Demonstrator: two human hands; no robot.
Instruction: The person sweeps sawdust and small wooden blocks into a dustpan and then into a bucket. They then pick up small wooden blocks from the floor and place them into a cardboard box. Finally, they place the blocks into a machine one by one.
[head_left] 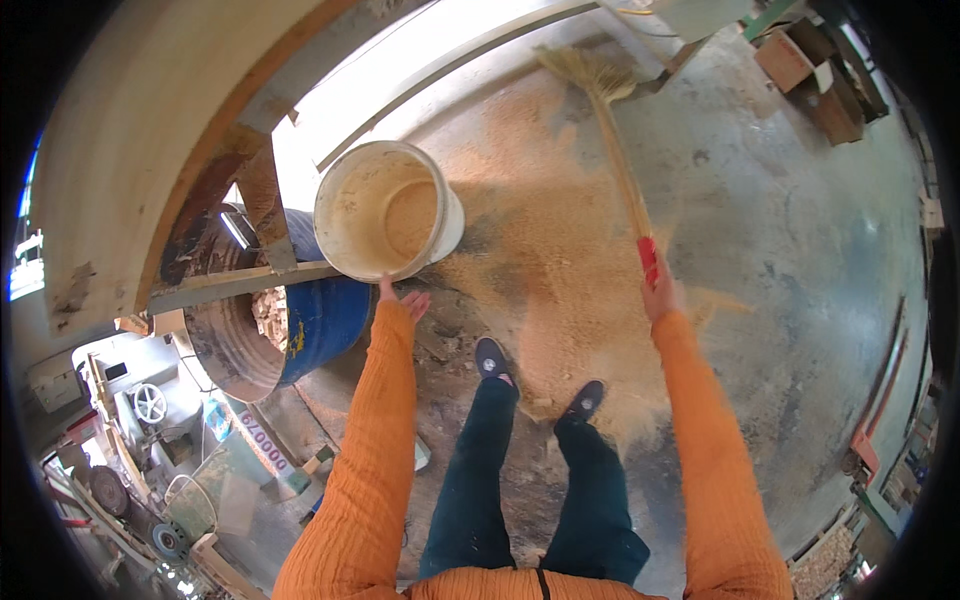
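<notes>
Dark shoes (pixel 490 358) stand beside the loose sawdust (pixel 545 260). The left hand (pixel 402 300), fingers spread, is at the near rim of the white plastic bucket (pixel 453 225), left of the sawdust; whether they touch is unclear. The right hand's (pixel 661 292) fingers wrap around the red grip (pixel 647 256) of a straw broom (pixel 622 165), its bristles (pixel 588 73) reaching away over the concrete floor (pixel 760 220).

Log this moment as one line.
left grip: at rim of white round bucket; right grip: closed on yellow straw broom; nearby: loose tan sawdust
</notes>
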